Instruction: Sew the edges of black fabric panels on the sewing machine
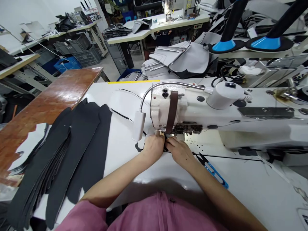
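Two hands together at presser foot (161, 129): left hand (152, 148), right hand (180, 151) clamped on small dark piece (165, 147), steadying it; black cut panels (77, 150) stacked at my ten o'clock, within reach.

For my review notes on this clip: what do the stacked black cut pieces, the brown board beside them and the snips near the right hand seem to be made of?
The black cut pieces look like matte synthetic leather or similar sheet, given their flat, dull surface; the exact material is unclear. The brown board looks like varnished wood, with glossy glare and worn patches. The snips appear to have dark metal blades and a blue-coated handle.
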`<state>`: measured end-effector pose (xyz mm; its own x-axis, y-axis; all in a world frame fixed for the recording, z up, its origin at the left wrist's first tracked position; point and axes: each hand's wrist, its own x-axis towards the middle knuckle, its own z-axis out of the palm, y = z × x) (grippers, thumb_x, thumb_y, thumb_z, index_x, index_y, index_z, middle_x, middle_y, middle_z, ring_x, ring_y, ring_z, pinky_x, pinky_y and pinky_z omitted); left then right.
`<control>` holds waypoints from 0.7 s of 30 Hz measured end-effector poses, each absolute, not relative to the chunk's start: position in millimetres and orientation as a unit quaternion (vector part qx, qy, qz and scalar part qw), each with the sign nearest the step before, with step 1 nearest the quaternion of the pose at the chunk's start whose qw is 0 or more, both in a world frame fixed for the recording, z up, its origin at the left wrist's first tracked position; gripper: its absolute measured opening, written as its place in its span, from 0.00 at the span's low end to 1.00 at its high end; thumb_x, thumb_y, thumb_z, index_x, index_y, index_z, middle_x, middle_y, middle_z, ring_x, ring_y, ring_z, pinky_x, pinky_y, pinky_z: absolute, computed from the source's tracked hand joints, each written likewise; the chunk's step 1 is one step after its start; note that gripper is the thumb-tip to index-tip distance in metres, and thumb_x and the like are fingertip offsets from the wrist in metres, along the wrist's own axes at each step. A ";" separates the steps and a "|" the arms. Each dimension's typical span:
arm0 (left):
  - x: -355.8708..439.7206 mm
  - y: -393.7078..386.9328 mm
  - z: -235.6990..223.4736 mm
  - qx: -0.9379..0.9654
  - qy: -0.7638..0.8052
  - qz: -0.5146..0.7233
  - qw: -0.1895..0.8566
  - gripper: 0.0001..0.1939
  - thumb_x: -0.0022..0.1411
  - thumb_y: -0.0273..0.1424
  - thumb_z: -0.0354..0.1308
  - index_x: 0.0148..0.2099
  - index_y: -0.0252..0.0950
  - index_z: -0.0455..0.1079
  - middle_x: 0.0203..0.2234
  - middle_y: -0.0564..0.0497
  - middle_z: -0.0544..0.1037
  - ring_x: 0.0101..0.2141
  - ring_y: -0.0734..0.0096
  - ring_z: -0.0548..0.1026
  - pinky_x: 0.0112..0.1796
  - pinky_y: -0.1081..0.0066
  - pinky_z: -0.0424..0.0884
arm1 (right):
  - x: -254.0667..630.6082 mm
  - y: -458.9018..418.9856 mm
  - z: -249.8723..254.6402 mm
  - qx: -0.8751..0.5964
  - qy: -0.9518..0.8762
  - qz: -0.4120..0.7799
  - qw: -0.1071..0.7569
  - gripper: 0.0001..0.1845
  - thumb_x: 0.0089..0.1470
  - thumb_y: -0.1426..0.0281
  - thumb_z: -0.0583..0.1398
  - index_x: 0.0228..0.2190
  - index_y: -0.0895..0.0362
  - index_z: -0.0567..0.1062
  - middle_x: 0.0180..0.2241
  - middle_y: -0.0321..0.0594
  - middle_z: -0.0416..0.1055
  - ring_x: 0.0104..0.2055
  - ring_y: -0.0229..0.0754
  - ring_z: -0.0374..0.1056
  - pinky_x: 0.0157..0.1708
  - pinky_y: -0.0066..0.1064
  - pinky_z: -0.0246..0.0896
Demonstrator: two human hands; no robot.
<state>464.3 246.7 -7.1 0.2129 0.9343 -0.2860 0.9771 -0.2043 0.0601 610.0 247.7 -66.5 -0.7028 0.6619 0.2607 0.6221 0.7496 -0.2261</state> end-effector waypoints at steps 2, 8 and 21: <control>464.4 247.2 -6.6 0.769 0.622 -0.097 0.111 0.15 0.61 0.21 0.43 0.43 0.31 0.70 0.36 0.42 0.74 0.36 0.58 0.76 0.32 0.65 0.70 | 608.2 246.1 -73.0 -0.353 -0.918 0.057 0.172 0.15 0.53 0.85 0.53 0.35 0.59 0.75 0.35 0.42 0.71 0.39 0.43 0.65 0.34 0.33 0.61; 462.3 248.2 -6.1 0.778 0.608 -0.110 0.117 0.15 0.61 0.21 0.44 0.44 0.30 0.70 0.36 0.41 0.73 0.36 0.59 0.75 0.33 0.64 0.71 | 598.9 245.0 -84.9 -0.330 -0.921 0.058 0.198 0.12 0.55 0.82 0.54 0.30 0.58 0.75 0.33 0.42 0.71 0.39 0.43 0.64 0.41 0.35 0.65; 437.3 245.6 -13.7 0.811 0.578 0.019 0.088 0.10 0.59 0.20 0.47 0.35 0.31 0.70 0.37 0.45 0.73 0.43 0.63 0.68 0.43 0.68 0.68 | 586.8 237.8 -76.9 -0.293 -0.927 0.104 0.210 0.19 0.55 0.80 0.52 0.48 0.66 0.71 0.54 0.57 0.63 0.62 0.51 0.52 0.58 0.45 0.58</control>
